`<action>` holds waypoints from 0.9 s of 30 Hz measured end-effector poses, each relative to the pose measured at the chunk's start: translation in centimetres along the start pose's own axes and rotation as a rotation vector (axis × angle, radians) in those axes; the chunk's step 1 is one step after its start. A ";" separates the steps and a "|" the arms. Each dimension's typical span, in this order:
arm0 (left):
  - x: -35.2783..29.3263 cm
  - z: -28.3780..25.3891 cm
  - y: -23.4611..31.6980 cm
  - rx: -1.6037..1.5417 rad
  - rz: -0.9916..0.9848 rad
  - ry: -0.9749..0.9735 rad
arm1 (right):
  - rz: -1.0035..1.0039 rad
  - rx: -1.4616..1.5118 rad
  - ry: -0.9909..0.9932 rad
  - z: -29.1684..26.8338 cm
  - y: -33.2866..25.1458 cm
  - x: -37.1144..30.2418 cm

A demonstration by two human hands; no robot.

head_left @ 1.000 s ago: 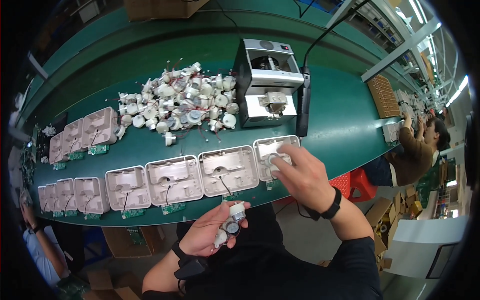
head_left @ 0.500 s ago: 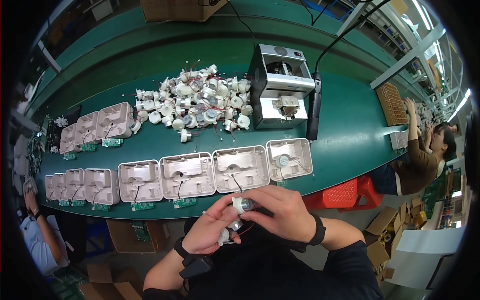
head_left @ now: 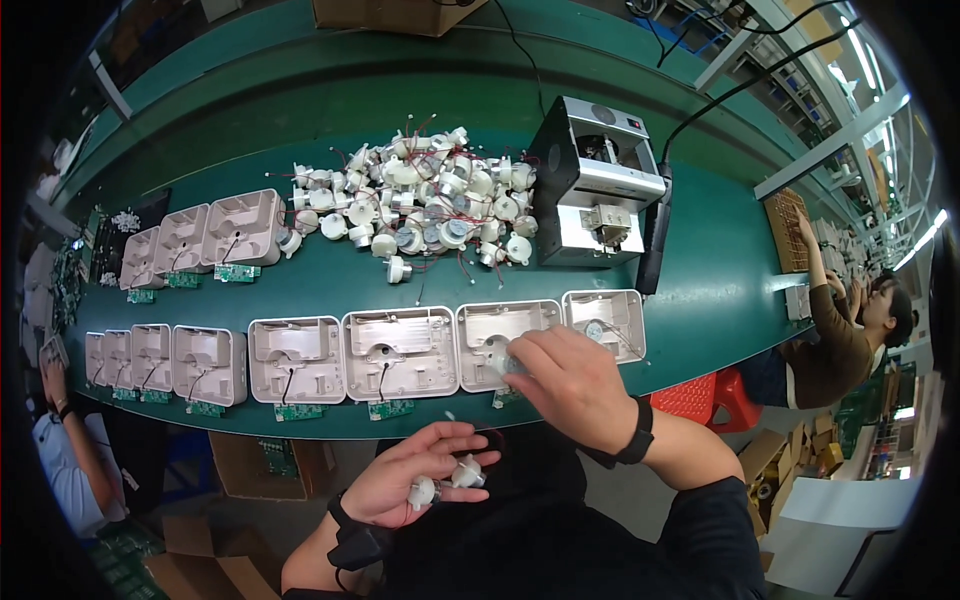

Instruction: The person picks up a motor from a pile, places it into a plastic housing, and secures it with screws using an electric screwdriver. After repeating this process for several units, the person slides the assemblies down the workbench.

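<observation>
My right hand (head_left: pixel 578 388) pinches a small white-and-metal motor (head_left: pixel 505 363) over a light plastic housing (head_left: pixel 475 375) in the near row. Its fingers cover part of the motor, and I cannot tell whether it touches the housing. Off the table's front edge, my left hand (head_left: pixel 420 465) is turned palm up, its fingers curled around two more white motors (head_left: pixel 424 492). A thin red wire shows near its fingertips. To the right, another housing (head_left: pixel 625 325) has a motor (head_left: pixel 594 331) inside.
A heap of white motors with red wires (head_left: pixel 420 200) covers the middle of the green table (head_left: pixel 710 250). Behind stands a grey-and-black machine (head_left: pixel 600 185), with a black electric screwdriver (head_left: pixel 655 235) beside it. More housings (head_left: pixel 283 345) with green circuit boards (head_left: pixel 300 411) stand left. A co-worker (head_left: pixel 845 320) sits at right.
My right hand has carried a motor forward, away from my left hand, to a housing. My left hand has moved slightly down and left, its fingers opening wider around the remaining motors.
</observation>
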State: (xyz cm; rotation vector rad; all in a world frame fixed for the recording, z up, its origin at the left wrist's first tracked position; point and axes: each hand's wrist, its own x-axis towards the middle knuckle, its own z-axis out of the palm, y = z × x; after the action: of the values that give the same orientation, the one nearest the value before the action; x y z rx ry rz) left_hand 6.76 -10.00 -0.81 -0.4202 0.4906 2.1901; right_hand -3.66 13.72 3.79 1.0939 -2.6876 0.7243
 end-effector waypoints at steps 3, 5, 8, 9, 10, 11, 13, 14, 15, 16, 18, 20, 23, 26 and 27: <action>-0.3 -0.5 0.0 -0.041 0.001 -0.016 | -0.038 -0.074 -0.059 1.1 0.4 0.6; -0.3 -0.5 -0.2 -0.065 -0.029 0.002 | -0.057 -0.112 -0.108 1.5 0.5 0.8; -0.5 -0.8 -0.4 -0.070 0.000 -0.019 | -0.083 -0.184 -0.108 2.4 0.7 0.8; -0.5 -0.9 -0.5 -0.068 0.012 -0.031 | -0.093 -0.222 -0.104 2.7 0.7 0.8; -0.5 -1.0 -0.5 -0.070 0.012 -0.032 | -0.094 -0.223 -0.107 2.9 0.8 0.8; -0.5 -1.1 -0.4 -0.074 0.062 -0.048 | -0.098 -0.230 -0.098 3.0 0.8 0.9; -0.6 -1.1 -0.2 -0.077 0.163 -0.079 | -0.107 -0.246 -0.076 3.3 0.8 0.9; -0.6 -1.0 -0.1 -0.076 0.162 -0.082 | -0.107 -0.249 -0.075 3.4 0.9 0.8; -0.7 -0.7 0.1 -0.062 0.211 -0.080 | -0.106 -0.250 -0.081 3.5 1.0 0.8; -0.8 -0.4 0.2 -0.047 0.259 -0.078 | -0.105 -0.250 -0.086 3.6 1.1 0.6; -0.7 0.0 0.6 -0.028 0.306 -0.078 | -0.103 -0.253 -0.087 3.5 1.4 0.5; -0.8 0.3 0.7 -0.054 0.369 -0.046 | -0.116 -0.225 -0.140 3.5 1.4 0.8; -0.8 0.4 0.4 -0.026 0.437 -0.038 | -0.093 -0.126 -0.119 2.4 0.7 0.7; -0.5 1.0 0.4 0.054 0.525 -0.055 | -0.049 0.039 -0.029 0.0 -1.1 1.4; -0.5 1.5 0.2 0.078 0.557 -0.027 | 0.087 0.286 -0.194 -0.8 -2.3 1.4</action>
State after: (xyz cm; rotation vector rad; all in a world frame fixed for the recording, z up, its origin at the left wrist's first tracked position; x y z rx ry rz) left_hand 6.77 -9.72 0.78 -0.2254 0.7434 2.6922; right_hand -3.12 11.87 5.79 1.1691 -2.8734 1.0990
